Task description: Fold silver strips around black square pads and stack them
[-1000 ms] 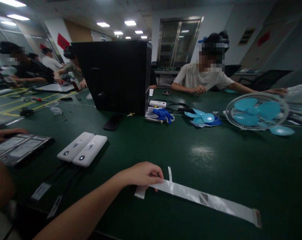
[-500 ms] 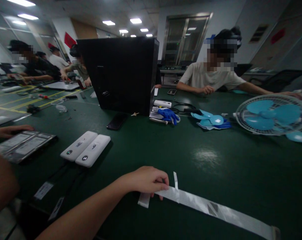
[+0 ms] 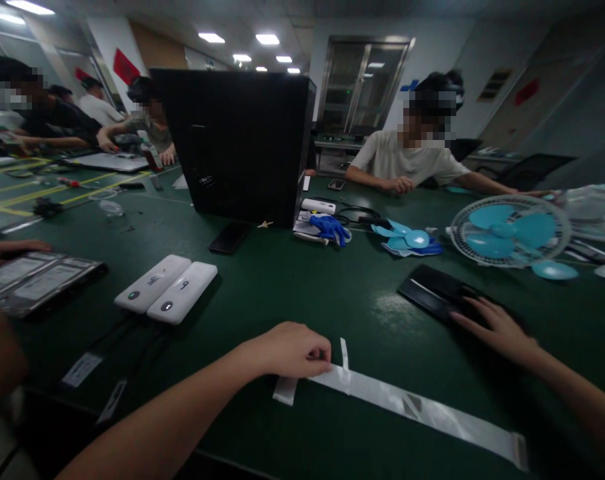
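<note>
A long flat silvery ribbon cable (image 3: pixel 412 408) lies on the green table near the front edge. My left hand (image 3: pixel 292 349) is closed in a pinch on its left end, close to a small white tab that sticks up. My right hand (image 3: pixel 497 327) reaches in from the right with its fingers stretched out. Its fingertips rest on the near end of a flat black slab (image 3: pixel 429 290). That slab lies on the table behind the cable.
Two white box-shaped devices (image 3: pixel 165 292) with cables sit at the left. Behind stand a black computer case (image 3: pixel 242 143), a phone (image 3: pixel 228 237), blue gloves (image 3: pixel 331 228), a loose fan blade (image 3: pixel 407 238) and a fan guard (image 3: pixel 509 230). A person (image 3: pixel 407 157) sits opposite. Another person's hand (image 3: pixel 7 248) rests by drives (image 3: pixel 37 283).
My right hand has come in from the right and now touches a flat black slab not seen before. My left hand keeps its pinch on the cable end.
</note>
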Available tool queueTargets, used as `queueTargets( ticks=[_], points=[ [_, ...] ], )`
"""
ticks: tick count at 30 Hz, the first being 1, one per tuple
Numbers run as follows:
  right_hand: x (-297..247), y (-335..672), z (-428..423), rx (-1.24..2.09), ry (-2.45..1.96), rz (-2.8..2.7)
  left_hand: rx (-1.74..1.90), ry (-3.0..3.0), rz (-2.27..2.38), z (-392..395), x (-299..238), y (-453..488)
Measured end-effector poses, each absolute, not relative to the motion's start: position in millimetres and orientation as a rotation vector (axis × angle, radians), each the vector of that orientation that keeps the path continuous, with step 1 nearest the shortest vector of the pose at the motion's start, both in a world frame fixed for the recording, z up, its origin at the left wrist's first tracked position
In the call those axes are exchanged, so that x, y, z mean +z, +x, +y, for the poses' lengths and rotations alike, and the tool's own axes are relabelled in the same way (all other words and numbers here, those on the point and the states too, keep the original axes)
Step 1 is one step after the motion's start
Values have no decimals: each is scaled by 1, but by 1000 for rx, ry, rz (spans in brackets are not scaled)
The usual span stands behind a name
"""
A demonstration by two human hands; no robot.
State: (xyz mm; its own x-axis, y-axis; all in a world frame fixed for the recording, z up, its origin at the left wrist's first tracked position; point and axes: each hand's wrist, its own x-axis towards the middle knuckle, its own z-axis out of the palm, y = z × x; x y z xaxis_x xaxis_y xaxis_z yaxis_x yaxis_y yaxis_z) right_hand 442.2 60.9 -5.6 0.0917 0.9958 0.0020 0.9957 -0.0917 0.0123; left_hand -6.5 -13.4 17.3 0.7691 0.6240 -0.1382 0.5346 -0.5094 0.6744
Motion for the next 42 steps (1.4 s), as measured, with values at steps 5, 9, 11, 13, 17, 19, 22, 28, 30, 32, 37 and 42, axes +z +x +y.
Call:
queueTargets(
  ticks=[5, 9, 11, 13, 17, 19, 22, 28, 30, 32, 37, 42],
  points=[
    [-7, 326, 51, -354, 1971, 2351, 312, 2479, 791, -14, 20, -7],
    [10, 285, 37, -570, 1595, 2585, 330, 2474, 801, -9, 18, -8],
    [19, 282, 33, -663, 1469, 2627, 324, 2422, 842, -5, 15, -8],
    [26, 283, 31, -728, 1388, 2634, 330, 2375, 873, -2, 11, -7],
    [31, 285, 23, -708, 1323, 2661, 360, 2312, 896, -1, 6, -6],
    [31, 284, 17, -693, 1287, 2683, 365, 2288, 899, -1, 5, -5],
    [30, 279, 4, -668, 1218, 2742, 380, 2271, 926, -2, 4, -3],
    [28, 264, -17, -622, 1104, 2858, 374, 2245, 956, -1, 1, -4],
    [29, 260, -22, -594, 1173, 2893, 372, 2206, 968, 0, -1, -5],
    [28, 256, -26, -507, 1234, 2963, 386, 2149, 983, 1, -2, -6],
    [19, 249, -33, -205, 1134, 3141, 424, 2019, 988, 3, -4, -5],
    [11, 244, -34, 70, 1019, 3199, 384, 2178, 1054, -2, 3, -3]
  ],
)
